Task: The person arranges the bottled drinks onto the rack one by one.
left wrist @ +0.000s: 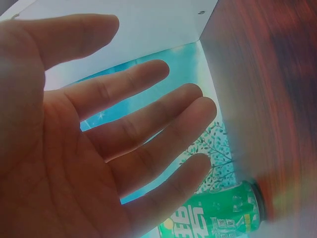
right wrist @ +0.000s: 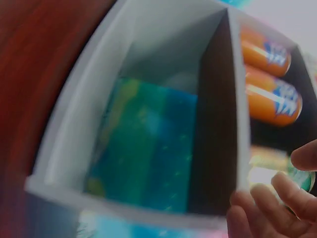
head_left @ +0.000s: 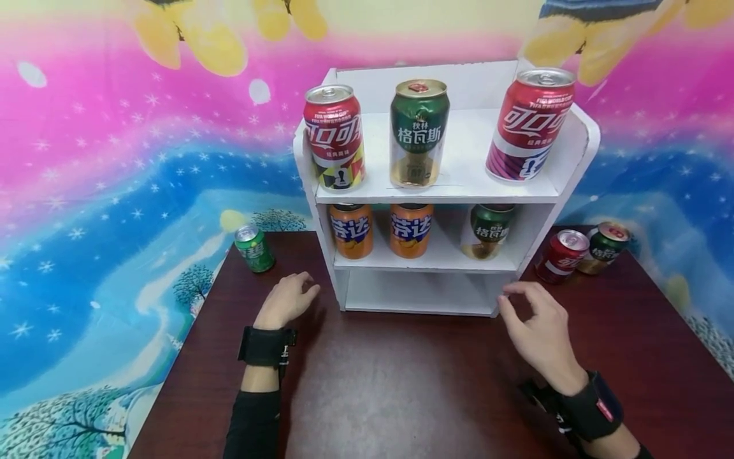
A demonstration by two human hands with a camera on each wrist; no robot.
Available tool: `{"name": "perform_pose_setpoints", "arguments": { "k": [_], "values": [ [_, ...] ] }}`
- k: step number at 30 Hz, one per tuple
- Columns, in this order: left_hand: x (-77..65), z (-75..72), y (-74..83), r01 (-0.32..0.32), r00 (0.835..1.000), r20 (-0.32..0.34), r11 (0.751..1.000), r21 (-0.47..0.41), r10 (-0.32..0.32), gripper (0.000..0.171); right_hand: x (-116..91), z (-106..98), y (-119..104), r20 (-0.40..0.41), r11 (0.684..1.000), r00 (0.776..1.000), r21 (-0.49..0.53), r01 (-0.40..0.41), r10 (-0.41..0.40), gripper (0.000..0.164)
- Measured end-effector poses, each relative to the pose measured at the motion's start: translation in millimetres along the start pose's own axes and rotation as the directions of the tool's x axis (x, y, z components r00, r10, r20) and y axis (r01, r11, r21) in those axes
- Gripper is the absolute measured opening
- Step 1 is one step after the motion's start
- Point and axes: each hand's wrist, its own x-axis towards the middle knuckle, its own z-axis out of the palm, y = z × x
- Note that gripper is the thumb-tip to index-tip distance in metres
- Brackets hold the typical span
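My left hand [head_left: 287, 299] is over the table left of the white shelf [head_left: 395, 293], its fingers spread and nothing in them. A green can [head_left: 255, 250] stands beyond it; in the left wrist view that can [left wrist: 223, 213] shows past the little finger. At the shelf's lower right corner, my right hand [head_left: 539, 325] hovers with bent fingers, thumb apart from the index finger, holding nothing. On the middle tier stand two orange cans [head_left: 352, 233] and a green-and-white can [head_left: 487, 233]; the right wrist view has the right hand [right wrist: 277, 208] overlapping the latter.
The top tier bears a red can [head_left: 335, 137] at left, a green-and-gold can [head_left: 420, 134] mid-shelf and another red can [head_left: 530, 124] at right. Right of the shelf, a red can [head_left: 562, 256] and a dark green can [head_left: 603, 248] stand together. A painted backdrop [head_left: 143, 159] rises behind.
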Motion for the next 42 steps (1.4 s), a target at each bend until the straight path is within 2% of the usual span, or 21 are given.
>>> {"name": "perform_pose_setpoints", "arguments": {
  "k": [4,8,11,15,21,26,33,42],
  "values": [
    [-0.6,0.2,-0.2,-0.005,1.000,0.012,1.000,-0.002,0.005,0.037,-6,-11,22,0.019,0.988,0.991,-0.081,-0.134,0.136,0.006],
    [-0.8,-2.6,0.5,-0.014,1.000,-0.005,1.000,-0.007,0.013,0.035,4,-22,49,0.030,0.959,0.968,-0.148,-0.241,0.248,0.017],
    [-0.3,-3.8,0.8,-0.017,1.000,-0.013,1.000,-0.009,0.016,0.035,18,-30,70,0.052,0.936,0.946,-0.174,-0.306,0.319,0.031],
    [0.1,-3.2,0.5,-0.021,1.000,-0.011,1.000,-0.010,0.021,0.036,33,-34,94,0.031,0.895,0.903,-0.152,-0.420,0.429,0.049],
    [0.6,-2.0,1.7,-0.024,1.000,-0.013,1.000,-0.005,0.024,0.036,47,-30,122,-0.041,0.792,0.800,-0.114,-0.599,0.599,0.080],
    [-0.1,-2.2,2.2,-0.025,1.000,-0.011,1.000,-0.014,0.024,0.035,58,-21,141,-0.033,0.757,0.761,-0.077,-0.649,0.648,0.094],
    [-0.3,-2.3,1.5,-0.020,1.000,-0.004,1.000,-0.010,0.020,0.035,70,-6,157,-0.035,0.717,0.717,-0.009,-0.697,0.696,0.095],
    [-0.9,-1.2,-0.3,-0.011,1.000,-0.002,1.000,-0.014,0.011,0.036,77,7,175,-0.010,0.619,0.622,0.108,-0.778,0.783,0.102]
  ]
}}
